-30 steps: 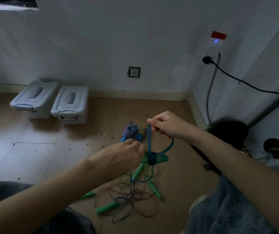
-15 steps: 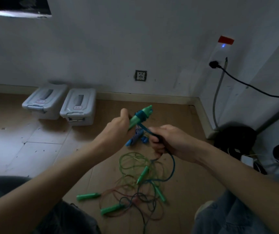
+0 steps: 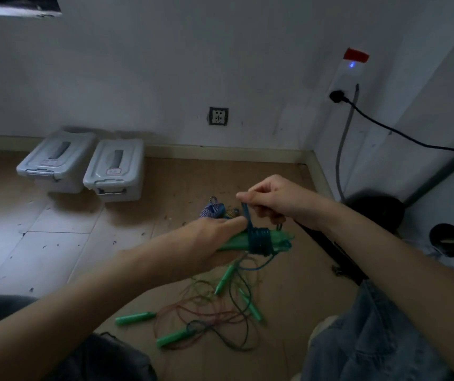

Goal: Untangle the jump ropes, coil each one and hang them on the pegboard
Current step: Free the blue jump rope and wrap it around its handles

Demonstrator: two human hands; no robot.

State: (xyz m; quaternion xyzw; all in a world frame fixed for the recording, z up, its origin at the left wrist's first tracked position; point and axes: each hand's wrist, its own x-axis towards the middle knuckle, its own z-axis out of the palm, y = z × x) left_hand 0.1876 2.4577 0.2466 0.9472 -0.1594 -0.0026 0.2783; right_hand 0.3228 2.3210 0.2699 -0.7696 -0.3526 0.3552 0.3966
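The left hand (image 3: 215,243) grips a pair of green handles (image 3: 237,241) held level above the floor, with dark blue rope (image 3: 259,240) wound round them in a tight band. The right hand (image 3: 272,199) pinches the free end of that rope just above the band and holds it upright. Below, on the wooden floor (image 3: 289,292), lies a loose tangle of thin ropes (image 3: 215,312) with more green handles among them. Beyond the hands sits what looks like a blue-and-white coiled rope (image 3: 212,210), partly hidden. Two grey lidded boxes (image 3: 83,166) stand by the wall.
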